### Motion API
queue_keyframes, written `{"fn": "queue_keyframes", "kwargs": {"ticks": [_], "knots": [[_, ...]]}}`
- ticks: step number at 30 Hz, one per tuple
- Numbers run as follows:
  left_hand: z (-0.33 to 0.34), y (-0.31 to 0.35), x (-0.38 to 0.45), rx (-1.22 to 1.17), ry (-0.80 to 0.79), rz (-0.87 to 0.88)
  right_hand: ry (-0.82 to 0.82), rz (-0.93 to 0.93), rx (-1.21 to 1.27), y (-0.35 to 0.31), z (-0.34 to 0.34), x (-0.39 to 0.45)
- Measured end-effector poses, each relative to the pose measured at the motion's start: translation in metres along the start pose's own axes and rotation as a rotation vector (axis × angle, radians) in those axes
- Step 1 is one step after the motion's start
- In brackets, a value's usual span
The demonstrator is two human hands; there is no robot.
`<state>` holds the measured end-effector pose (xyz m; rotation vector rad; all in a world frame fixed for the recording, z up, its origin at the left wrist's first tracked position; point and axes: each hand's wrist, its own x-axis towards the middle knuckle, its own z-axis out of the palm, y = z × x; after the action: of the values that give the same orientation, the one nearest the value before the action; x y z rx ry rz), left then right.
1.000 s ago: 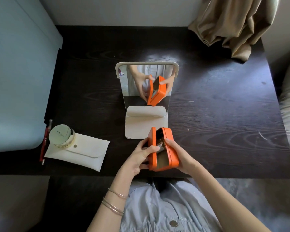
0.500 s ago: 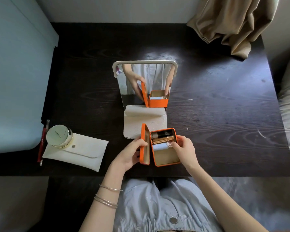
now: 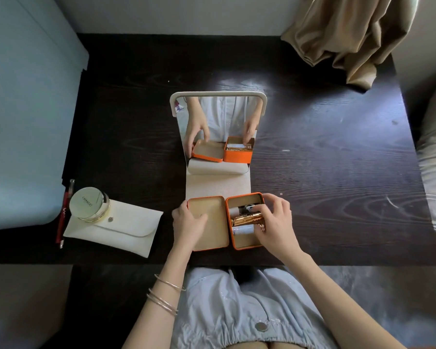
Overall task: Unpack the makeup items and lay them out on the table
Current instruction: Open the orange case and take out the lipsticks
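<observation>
Now the orange case (image 3: pixel 244 244) lies fully open; right hand (image 3: pixel 275 222) grips the gold tube (image 3: pixel 246 219).

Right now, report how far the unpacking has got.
Done: the orange case lies open flat on the table; a round compact, a white pouch and a red pencil already lie at the left. In hand: the right hand grips the gold tube in the case while the left hand rests on the lid. Left: the gold tube and the other items beside it.

Open case (image 3: pixel 244 244) before mirror (image 3: pixel 218 122); tubes (image 3: pixel 246 219) inside; compact (image 3: pixel 88 204) on pouch (image 3: pixel 126 226), left
</observation>
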<state>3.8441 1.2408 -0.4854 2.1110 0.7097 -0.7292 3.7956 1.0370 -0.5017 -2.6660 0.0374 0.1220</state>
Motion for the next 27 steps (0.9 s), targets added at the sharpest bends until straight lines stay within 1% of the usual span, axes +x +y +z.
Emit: {"fn": "queue_keyframes", "kwargs": {"ticks": [5, 7, 9, 11, 13, 15, 17, 22, 24, 27], "knots": [[0.003, 0.000, -0.007, 0.133, 0.008, 0.036, -0.139, -0.045, -0.153, -0.004, 0.005, -0.008], [0.005, -0.001, -0.012, 0.244, 0.071, 0.088, -0.168, -0.054, -0.192, -0.003, 0.007, -0.010], [0.008, -0.004, -0.017, 0.425, 0.200, 0.243, -0.174, -0.046, -0.213, -0.003, 0.008, -0.010], [0.011, -0.005, -0.019, 0.540, 0.309, 0.448, -0.167, -0.034, -0.225, -0.004, 0.009, -0.010], [0.015, -0.002, -0.022, 0.587, 0.342, 0.642, -0.146, -0.027, -0.256, -0.006, 0.011, -0.011], [0.022, 0.002, -0.025, 0.608, 0.277, 0.802, -0.123, -0.023, -0.292, -0.007, 0.013, -0.011], [0.032, 0.004, -0.029, 0.597, 0.182, 0.884, -0.094, -0.017, -0.320, -0.007, 0.016, -0.011], [0.050, 0.003, -0.035, 0.661, 0.028, 0.915, -0.027, -0.018, -0.337, -0.006, 0.019, -0.006], [0.052, 0.001, -0.036, 0.683, -0.004, 0.912, -0.017, -0.009, -0.281, -0.004, 0.018, -0.006], [0.053, -0.002, -0.035, 0.655, 0.012, 0.908, -0.004, 0.040, -0.114, -0.005, 0.013, -0.010]]}}
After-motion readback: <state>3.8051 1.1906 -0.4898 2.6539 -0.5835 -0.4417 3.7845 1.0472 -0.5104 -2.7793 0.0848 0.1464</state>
